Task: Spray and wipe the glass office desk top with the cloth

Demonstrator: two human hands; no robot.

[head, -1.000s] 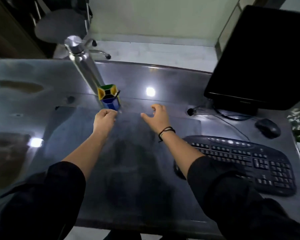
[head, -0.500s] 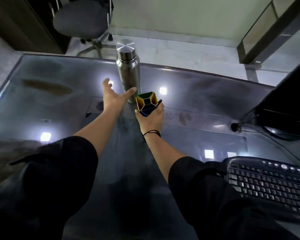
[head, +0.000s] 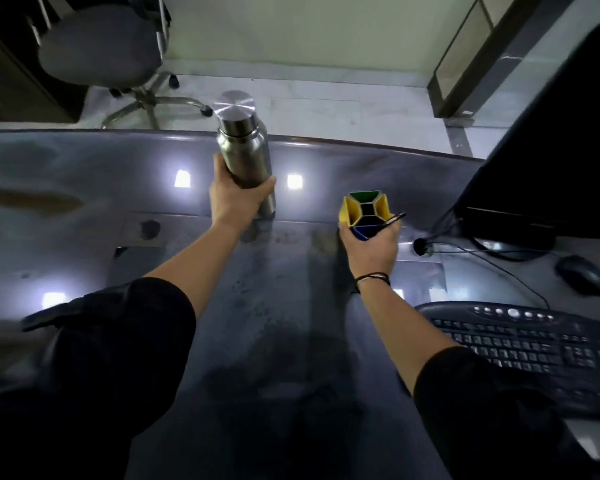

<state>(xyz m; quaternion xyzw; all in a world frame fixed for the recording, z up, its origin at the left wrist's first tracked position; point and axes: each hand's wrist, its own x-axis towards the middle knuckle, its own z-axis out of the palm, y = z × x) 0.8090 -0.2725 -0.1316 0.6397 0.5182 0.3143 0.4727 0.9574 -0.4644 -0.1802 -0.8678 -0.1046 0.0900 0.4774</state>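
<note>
Right now the glass desk top (head: pixel 84 209) carries a keyboard (head: pixel 534 344), mouse (head: pixel 582 274) and monitor (head: pixel 551 150) right of the steel bottle (head: pixel 245 150). The left hand (head: pixel 234 199) wraps this upright bottle; the right hand (head: pixel 371 245) grips a coloured pen holder (head: pixel 362 211), opening upward.

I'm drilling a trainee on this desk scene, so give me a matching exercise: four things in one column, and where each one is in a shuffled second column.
Things:
1. bottle
2. pen holder
3. mouse
4. keyboard

Places:
A. on the desk, far right, past the keyboard
B. gripped in the left hand
C. near right, beside the right forearm
D. gripped in the right hand

Pairs: 1-B, 2-D, 3-A, 4-C
</note>
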